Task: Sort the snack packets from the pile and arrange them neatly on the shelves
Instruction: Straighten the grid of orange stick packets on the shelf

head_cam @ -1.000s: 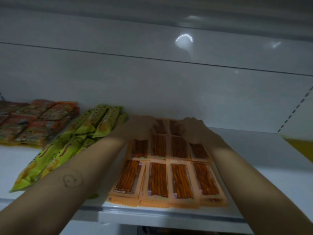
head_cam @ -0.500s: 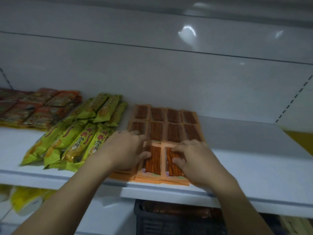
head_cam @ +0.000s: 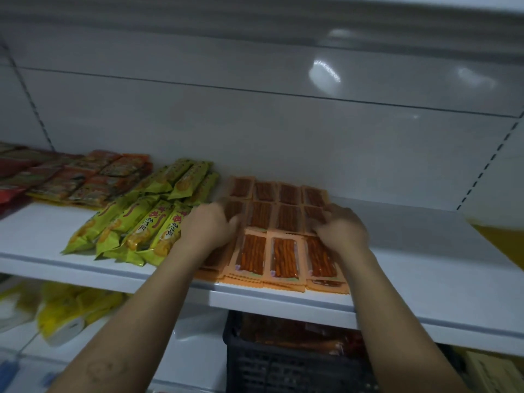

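Note:
Flat orange snack packets point(head_cam: 281, 259) with clear windows showing reddish sticks lie in three rows on the white shelf point(head_cam: 419, 251). My left hand point(head_cam: 208, 226) rests at the left end of the middle row, its fingers curled over the outer packet there. At the right end of that same row, my right hand point(head_cam: 341, 229) has its fingers bent over the outer packet. Both forearms reach in from below and hide part of the front row's outer packets. Yellow-green long packets point(head_cam: 136, 222) lie just left of the orange ones.
Red-orange packets point(head_cam: 85, 180) fill the shelf's left end. To the right of the orange rows the shelf is bare white. Below the shelf stands a dark plastic crate point(head_cam: 283, 361) with packets inside, and yellow bags point(head_cam: 71, 307) sit lower left.
Both hands came forward from the back row to the front row, then moved apart to the two ends of the middle row. The camera has tilted down, and more of the crate shows.

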Demonstrator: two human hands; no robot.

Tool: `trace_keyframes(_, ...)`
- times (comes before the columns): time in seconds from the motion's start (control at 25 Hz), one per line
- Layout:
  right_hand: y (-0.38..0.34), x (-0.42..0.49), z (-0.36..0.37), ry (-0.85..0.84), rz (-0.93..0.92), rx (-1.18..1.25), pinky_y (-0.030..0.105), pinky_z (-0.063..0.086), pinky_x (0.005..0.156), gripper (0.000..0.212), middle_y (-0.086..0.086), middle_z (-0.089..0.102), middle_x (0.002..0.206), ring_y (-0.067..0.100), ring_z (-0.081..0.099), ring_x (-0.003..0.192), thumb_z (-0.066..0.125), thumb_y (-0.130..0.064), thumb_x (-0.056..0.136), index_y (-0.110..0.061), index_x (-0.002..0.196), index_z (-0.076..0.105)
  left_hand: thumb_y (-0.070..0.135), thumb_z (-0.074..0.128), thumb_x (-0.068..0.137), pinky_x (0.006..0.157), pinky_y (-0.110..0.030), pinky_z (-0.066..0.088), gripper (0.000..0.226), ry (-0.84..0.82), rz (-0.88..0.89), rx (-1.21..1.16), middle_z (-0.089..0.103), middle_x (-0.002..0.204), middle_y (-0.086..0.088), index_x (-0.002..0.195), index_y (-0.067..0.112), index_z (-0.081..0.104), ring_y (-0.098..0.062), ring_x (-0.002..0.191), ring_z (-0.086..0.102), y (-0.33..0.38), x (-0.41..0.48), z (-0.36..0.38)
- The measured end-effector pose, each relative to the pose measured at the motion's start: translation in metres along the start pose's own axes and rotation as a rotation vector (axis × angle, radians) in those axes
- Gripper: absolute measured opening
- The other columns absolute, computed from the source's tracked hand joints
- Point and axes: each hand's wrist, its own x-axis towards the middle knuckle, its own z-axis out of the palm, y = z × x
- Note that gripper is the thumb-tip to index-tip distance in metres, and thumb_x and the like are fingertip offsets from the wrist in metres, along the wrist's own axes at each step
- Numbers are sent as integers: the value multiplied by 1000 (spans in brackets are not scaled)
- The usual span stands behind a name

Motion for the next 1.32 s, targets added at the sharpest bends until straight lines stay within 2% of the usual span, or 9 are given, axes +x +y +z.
trace_keyframes(0.12,-5,4,-11,-113,43,73,26,40,69,37,2,66,98,24,61,90,62,-53,87,-24,109,66,71,47,83,88,-43,53,64,-122,-58,44,67,110,-10,123,24,59,-30,103,63,1,11,5)
trace_keyframes(0.28,1,2,-20,-84,59,7,26,34,54,30,-4,62,79,15,51,65,64,-51,84,-22,82,57,66,50,86,90,-40,50,56,-54,-14,106,66,112,-7,123,25,60,-28,105,62,3,12,4)
trace_keyframes(0.56,19,25,-41,-147,82,309,26,38,60,25,3,55,91,20,51,76,78,-20,80,-16,97,60,59,61,84,92,-39,44,50,9,26,134,67,110,-4,119,24,60,-26,105,61,5,9,0)
trace_keyframes(0.84,-3,73,-33,-52,79,801,21,47,39,14,13,64,71,11,61,41,71,-7,86,-9,76,62,20,79,79,69,-28,51,36,-98,-24,-362,59,97,-1,111,18,63,-17,87,58,1,17,-21)
trace_keyframes(1.0,6,94,-18,4,200,912,21,51,40,9,12,63,72,9,62,40,69,0,86,0,92,62,16,78,81,52,-18,37,23,1,32,-491,55,82,4,101,17,67,-11,72,53,6,27,-31)
trace_keyframes(1.12,19,101,-10,8,236,924,23,53,41,14,12,63,73,8,62,40,71,2,84,3,96,62,15,81,77,59,-17,41,25,107,68,-607,55,81,5,100,16,70,-12,75,54,20,43,-30)
trace_keyframes(1.2,22,104,-2,18,247,880,23,54,42,19,10,64,71,11,63,43,74,-2,82,6,97,65,13,83,75,74,-26,51,26,103,95,-729,57,78,5,98,14,72,-17,81,59,31,62,-22)
trace_keyframes(1.28,21,107,6,52,230,742,23,49,45,23,6,66,71,13,62,53,80,-13,78,-1,96,72,10,83,73,80,-38,57,25,69,84,-775,56,74,5,95,13,71,-21,81,62,41,81,-9)
trace_keyframes(1.32,20,107,8,68,209,660,23,45,52,23,3,66,73,14,61,61,82,-19,76,-8,93,73,11,83,74,78,-35,56,25,65,80,-727,55,75,5,96,13,71,-21,81,61,46,90,-3)
